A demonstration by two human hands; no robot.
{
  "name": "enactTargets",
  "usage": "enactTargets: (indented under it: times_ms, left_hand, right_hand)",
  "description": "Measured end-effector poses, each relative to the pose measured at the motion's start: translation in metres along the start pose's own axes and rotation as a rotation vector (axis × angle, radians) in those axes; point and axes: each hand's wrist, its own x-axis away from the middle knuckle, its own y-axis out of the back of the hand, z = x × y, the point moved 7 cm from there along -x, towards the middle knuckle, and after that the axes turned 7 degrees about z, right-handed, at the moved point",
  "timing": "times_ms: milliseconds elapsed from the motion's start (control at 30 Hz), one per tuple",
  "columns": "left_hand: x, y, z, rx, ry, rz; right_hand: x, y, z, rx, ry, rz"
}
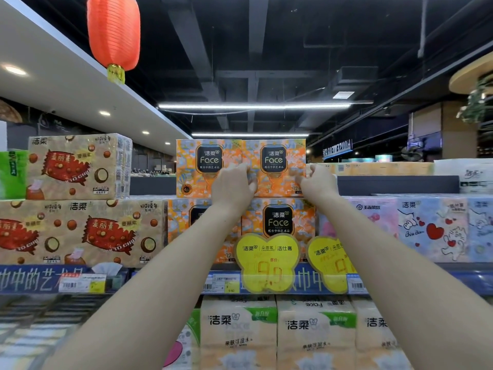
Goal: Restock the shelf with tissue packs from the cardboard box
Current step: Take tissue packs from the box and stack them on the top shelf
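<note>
An orange "Face" tissue pack (274, 166) sits in the top row of the shelf stack, right of a matching pack (205, 166). My left hand (234, 182) grips its left edge and my right hand (317, 181) grips its lower right corner, both arms stretched up. Beneath it stand two more orange packs (278, 217), partly hidden by my left forearm. The cardboard box is out of view.
Beige chocolate-print packs (80, 166) are stacked to the left, pastel heart-print packs (432, 228) to the right. Yellow price tags (266, 263) hang on the blue shelf edge (40, 279). Cream packs (237, 327) fill the shelf below. A red lantern (113, 33) hangs overhead.
</note>
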Motion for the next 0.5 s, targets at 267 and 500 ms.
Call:
enactTargets:
  times_ms: [267, 500]
  left_hand:
    - [0.017, 0.019, -0.013, -0.058, -0.036, 0.056]
    - [0.066, 0.05, -0.027, -0.231, -0.066, 0.114]
  right_hand:
    - [0.047, 0.014, 0.015, 0.249, 0.094, -0.119]
    - [0.118, 0.001, 0.062, 0.603, 0.34, 0.046]
